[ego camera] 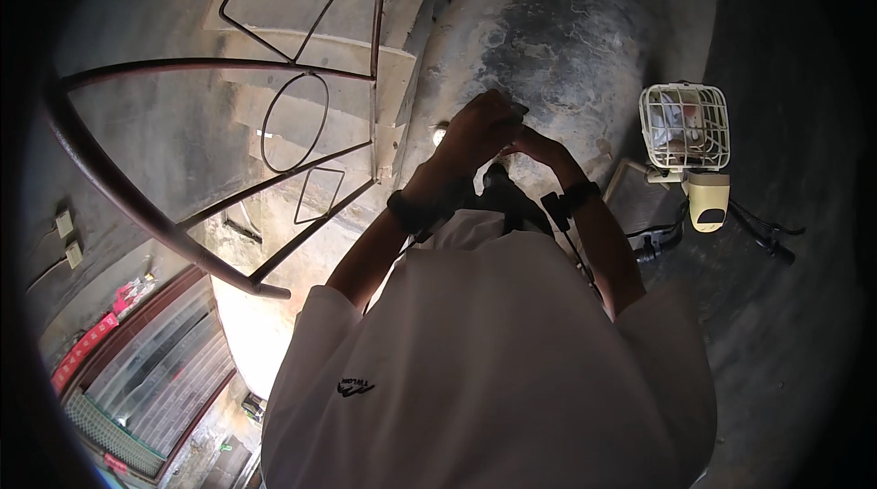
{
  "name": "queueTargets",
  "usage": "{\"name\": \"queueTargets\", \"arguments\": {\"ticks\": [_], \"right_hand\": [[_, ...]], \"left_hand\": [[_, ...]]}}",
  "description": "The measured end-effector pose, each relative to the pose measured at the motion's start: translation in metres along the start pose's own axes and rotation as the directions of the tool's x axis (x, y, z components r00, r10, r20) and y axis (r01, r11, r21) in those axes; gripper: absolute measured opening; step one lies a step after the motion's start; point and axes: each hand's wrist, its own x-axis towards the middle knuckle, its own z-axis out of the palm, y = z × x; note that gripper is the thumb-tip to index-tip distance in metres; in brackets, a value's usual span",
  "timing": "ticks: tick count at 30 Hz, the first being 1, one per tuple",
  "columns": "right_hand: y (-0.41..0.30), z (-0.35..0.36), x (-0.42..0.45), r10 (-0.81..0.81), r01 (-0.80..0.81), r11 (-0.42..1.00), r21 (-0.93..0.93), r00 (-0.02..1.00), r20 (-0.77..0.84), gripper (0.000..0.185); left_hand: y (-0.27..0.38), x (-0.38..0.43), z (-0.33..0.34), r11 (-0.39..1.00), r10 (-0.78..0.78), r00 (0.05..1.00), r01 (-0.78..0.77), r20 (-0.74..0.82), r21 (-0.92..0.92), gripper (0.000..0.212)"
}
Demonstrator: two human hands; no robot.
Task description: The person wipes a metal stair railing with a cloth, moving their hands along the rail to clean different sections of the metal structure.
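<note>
My left hand (483, 126) is held in front of my body, its fingers curled around a small dark object (521, 108) whose edge pokes out past them. What this object is cannot be made out. Close against it, my right hand (538, 145) has bent fingers, partly hidden behind the left one, so its grip is unclear. Dark bands circle both wrists. Below the hands, a dark shoe (495, 175) shows on the stained concrete floor (548, 30). A small white round thing (440, 134) appears beside my left wrist.
Concrete stairs (308, 2) with a brown metal railing (130, 180) rise on the left. On the right stands a bicycle or scooter with a cream front basket (685, 126) holding things, and a black handlebar grip (781, 252). A barred doorway or window (157, 365) lies lower left.
</note>
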Motion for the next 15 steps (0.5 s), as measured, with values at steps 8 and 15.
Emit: {"name": "queueTargets", "arguments": {"ticks": [8, 15], "right_hand": [[-0.068, 0.009, -0.041, -0.14, 0.116, 0.947, -0.298, 0.988, -0.06, 0.026], [-0.081, -0.005, -0.081, -0.336, 0.215, 0.931, -0.297, 0.821, -0.461, 0.03]], "left_hand": [[0.0, -0.043, 0.002, 0.79, -0.454, 0.868, 0.286, -0.202, -0.543, 0.017], [-0.011, -0.079, -0.033, 0.674, -0.554, 0.754, 0.158, -0.352, -0.722, 0.023]]}}
